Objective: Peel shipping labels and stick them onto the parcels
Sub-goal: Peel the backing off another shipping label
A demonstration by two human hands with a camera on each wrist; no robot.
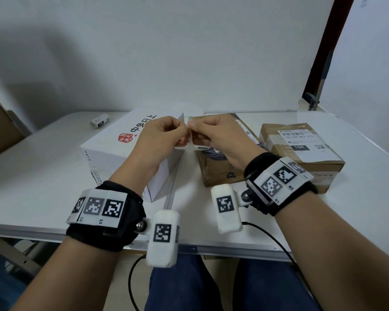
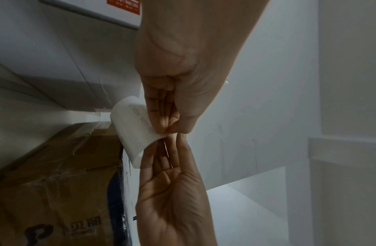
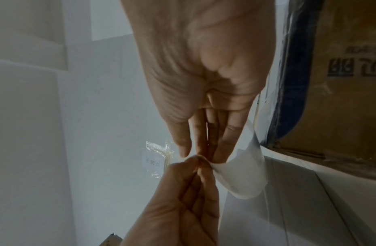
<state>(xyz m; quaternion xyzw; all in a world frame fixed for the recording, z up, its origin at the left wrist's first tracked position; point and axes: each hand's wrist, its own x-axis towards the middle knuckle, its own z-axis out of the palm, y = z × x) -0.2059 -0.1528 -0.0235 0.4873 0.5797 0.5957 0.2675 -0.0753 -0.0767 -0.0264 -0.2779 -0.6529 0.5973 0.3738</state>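
A: White paper, thin and curled: the label [image 1: 184, 133] sits between both hands, held in the air above the gap between the white box [image 1: 121, 140] and the middle cardboard box [image 1: 213, 167].

B: State the finger positions.

A: The left hand [image 1: 160, 140] pinches one edge between thumb and curled fingers. The right hand [image 1: 213, 135] pinches the adjoining edge, thumb against fingertips. The two pinches nearly touch. From the left wrist view the sheet bows away from the fingers in a half-roll, with faint print showing through it.

B: Recommended procedure for this step?

A: In my judgement, separation is only starting at a corner. Keep one pinch on the backing, the other on the label alone. Pull slowly and at a low angle, so the thin sheet does not tear or fold onto its own adhesive. Touch only the margin of the sticky face.

B: Target surface?

A: The white box is smooth and glossy, with a red seal and black characters on top. The middle box is brown corrugated card with wrinkled clear tape. I cannot tell whether it already carries a label. The right cardboard box [image 1: 301, 153] already has a printed label [image 1: 305, 142] lying flat on top. A small white roll [image 1: 100, 120] lies at the far left of the white table [image 1: 43, 176].
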